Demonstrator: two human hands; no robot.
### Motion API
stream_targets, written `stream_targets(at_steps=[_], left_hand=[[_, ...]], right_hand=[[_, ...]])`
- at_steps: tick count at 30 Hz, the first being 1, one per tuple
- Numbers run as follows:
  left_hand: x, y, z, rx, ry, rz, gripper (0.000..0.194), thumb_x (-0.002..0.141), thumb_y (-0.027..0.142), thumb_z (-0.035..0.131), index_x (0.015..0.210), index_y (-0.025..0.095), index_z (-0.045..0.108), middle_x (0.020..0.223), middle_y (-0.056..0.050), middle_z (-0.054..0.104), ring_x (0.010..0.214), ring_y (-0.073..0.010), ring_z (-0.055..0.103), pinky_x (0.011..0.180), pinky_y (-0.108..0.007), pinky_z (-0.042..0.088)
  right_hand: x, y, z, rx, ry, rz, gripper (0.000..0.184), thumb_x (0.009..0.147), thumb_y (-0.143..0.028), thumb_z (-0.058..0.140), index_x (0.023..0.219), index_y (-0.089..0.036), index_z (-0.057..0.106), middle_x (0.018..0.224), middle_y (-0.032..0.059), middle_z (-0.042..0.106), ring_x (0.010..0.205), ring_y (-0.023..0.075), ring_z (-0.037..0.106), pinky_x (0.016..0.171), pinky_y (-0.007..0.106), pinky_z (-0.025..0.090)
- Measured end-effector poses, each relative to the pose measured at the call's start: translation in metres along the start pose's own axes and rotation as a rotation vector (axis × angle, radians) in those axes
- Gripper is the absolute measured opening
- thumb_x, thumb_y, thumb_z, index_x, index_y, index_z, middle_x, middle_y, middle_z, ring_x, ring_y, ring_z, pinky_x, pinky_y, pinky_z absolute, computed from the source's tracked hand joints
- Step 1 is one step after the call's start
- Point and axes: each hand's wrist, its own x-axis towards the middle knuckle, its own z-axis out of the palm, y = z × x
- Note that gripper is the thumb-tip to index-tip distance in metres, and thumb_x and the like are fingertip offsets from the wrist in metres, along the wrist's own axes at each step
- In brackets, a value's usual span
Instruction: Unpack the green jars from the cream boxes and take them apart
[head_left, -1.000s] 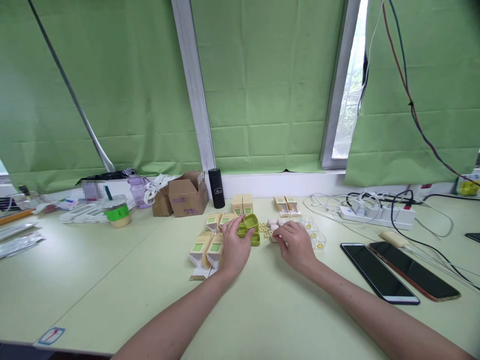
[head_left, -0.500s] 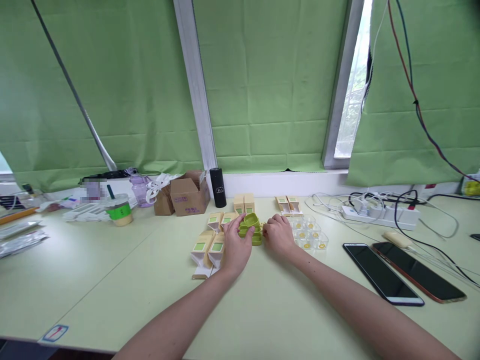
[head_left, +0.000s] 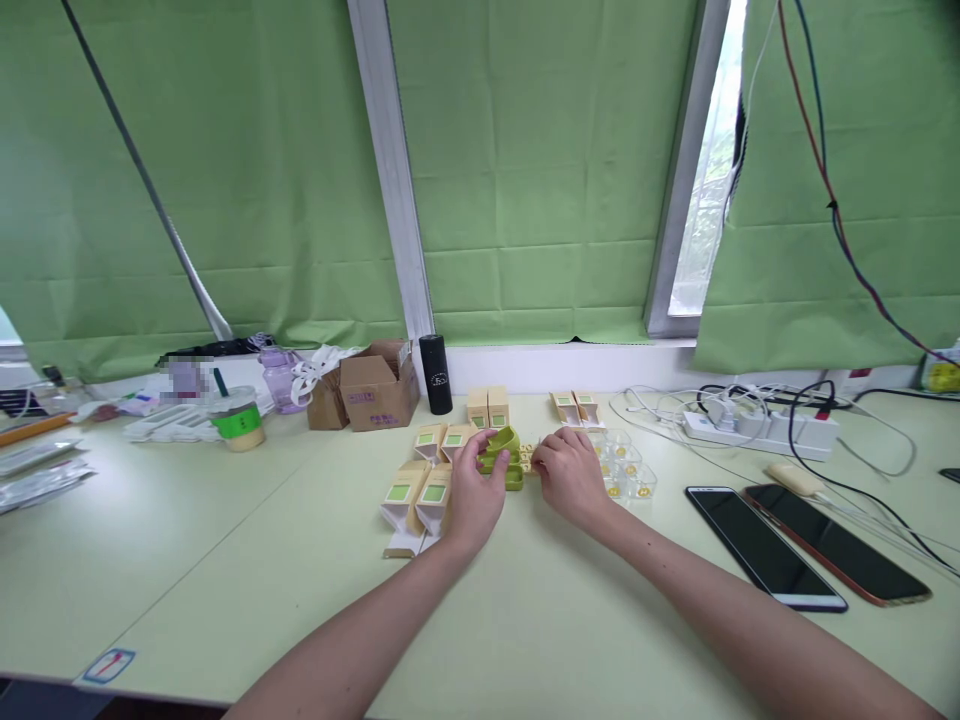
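Note:
My left hand (head_left: 478,490) is curled around the left side of some small green plastic containers (head_left: 513,478), the back one tilted, with thumb and fingers gripping them. Just to their right lie several small pale-yellow pieces (head_left: 527,455), too small to name. Over the right edge of those pieces is my right hand (head_left: 571,475), fingers closed in a pinch; what is between the fingertips is hidden. Beside my right hand stand clear plastic cups (head_left: 624,470) with yellow spots inside, partly covered by the hand. Small cream boxes with green windows (head_left: 400,492) stand left of my left hand.
Behind are two more cream boxes (head_left: 487,405), an opened pair (head_left: 576,408), a black cylinder (head_left: 436,375) and a cardboard box (head_left: 379,390). Two phones (head_left: 765,547), a power strip (head_left: 765,432) and cables lie right. A drink cup (head_left: 238,420) stands left.
My right hand has shifted slightly right, away from the green containers, so more of the pale-yellow pieces show. My left hand stays almost where it was.

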Motion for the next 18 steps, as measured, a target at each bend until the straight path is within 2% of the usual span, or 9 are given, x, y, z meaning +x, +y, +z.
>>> stream_targets(at_steps=[2, 5, 7, 10, 12, 16, 18], left_hand=[[0.000, 0.004, 0.001, -0.074, -0.024, -0.036, 0.025, 0.095, 0.034, 0.064, 0.117, 0.022, 0.065, 0.120, -0.010, 0.070, 0.108, -0.0221, 0.066, 0.085, -0.034, 0.053], [0.000, 0.006, 0.003, -0.172, -0.063, -0.111, 0.024, 0.094, 0.040, 0.065, 0.108, 0.021, 0.064, 0.112, -0.009, 0.073, 0.103, -0.0215, 0.070, 0.078, -0.030, 0.054], [0.001, 0.005, 0.005, -0.211, -0.086, -0.186, 0.030, 0.092, 0.046, 0.067, 0.104, 0.020, 0.063, 0.101, -0.008, 0.074, 0.093, -0.0210, 0.071, 0.071, -0.027, 0.053], [0.001, 0.001, 0.008, -0.287, -0.117, -0.330, 0.041, 0.087, 0.057, 0.070, 0.100, 0.019, 0.061, 0.085, -0.007, 0.074, 0.076, -0.0192, 0.071, 0.058, -0.024, 0.049], [0.001, 0.001, 0.008, -0.404, -0.152, -0.420, 0.045, 0.085, 0.059, 0.071, 0.099, 0.018, 0.060, 0.087, -0.009, 0.075, 0.072, -0.0185, 0.070, 0.054, -0.023, 0.047], [-0.001, 0.006, 0.006, -0.731, -0.272, -0.591, 0.033, 0.089, 0.045, 0.071, 0.098, 0.015, 0.060, 0.094, -0.016, 0.078, 0.072, -0.0186, 0.070, 0.059, -0.026, 0.049], [-0.001, 0.008, 0.005, -0.826, -0.301, -0.664, 0.024, 0.091, 0.037, 0.068, 0.096, 0.014, 0.061, 0.093, -0.018, 0.078, 0.070, -0.0186, 0.070, 0.060, -0.026, 0.050]], right_hand=[[-0.010, -0.002, -0.011, 0.037, -0.008, -0.002, 0.017, 0.087, -0.008, 0.065, 0.079, -0.022, 0.071, 0.080, 0.0070, 0.072, 0.086, 0.0244, 0.057, 0.069, 0.035, 0.032], [-0.031, -0.008, -0.021, 0.085, -0.153, 0.057, 0.017, 0.086, -0.008, 0.065, 0.078, -0.022, 0.069, 0.077, 0.0035, 0.072, 0.071, 0.0192, 0.060, 0.058, 0.032, 0.025], [-0.044, -0.013, -0.023, 0.111, -0.242, 0.101, 0.015, 0.088, -0.012, 0.065, 0.078, -0.023, 0.069, 0.077, 0.0024, 0.073, 0.065, 0.0174, 0.061, 0.056, 0.031, 0.022], [-0.055, -0.018, -0.022, 0.173, -0.340, 0.118, 0.014, 0.090, -0.014, 0.063, 0.081, -0.023, 0.069, 0.081, 0.0022, 0.075, 0.068, 0.0172, 0.065, 0.057, 0.031, 0.022], [-0.057, -0.018, -0.022, 0.207, -0.401, 0.123, 0.014, 0.091, -0.015, 0.061, 0.084, -0.023, 0.069, 0.085, 0.0018, 0.076, 0.073, 0.0171, 0.067, 0.058, 0.030, 0.024], [-0.055, -0.017, -0.025, 0.218, -0.466, 0.119, 0.016, 0.095, -0.019, 0.055, 0.090, -0.023, 0.069, 0.091, 0.0012, 0.077, 0.079, 0.0172, 0.068, 0.061, 0.029, 0.025], [-0.055, -0.017, -0.026, 0.210, -0.473, 0.110, 0.017, 0.095, -0.019, 0.053, 0.091, -0.023, 0.069, 0.092, 0.0014, 0.076, 0.080, 0.0175, 0.068, 0.061, 0.030, 0.025]])
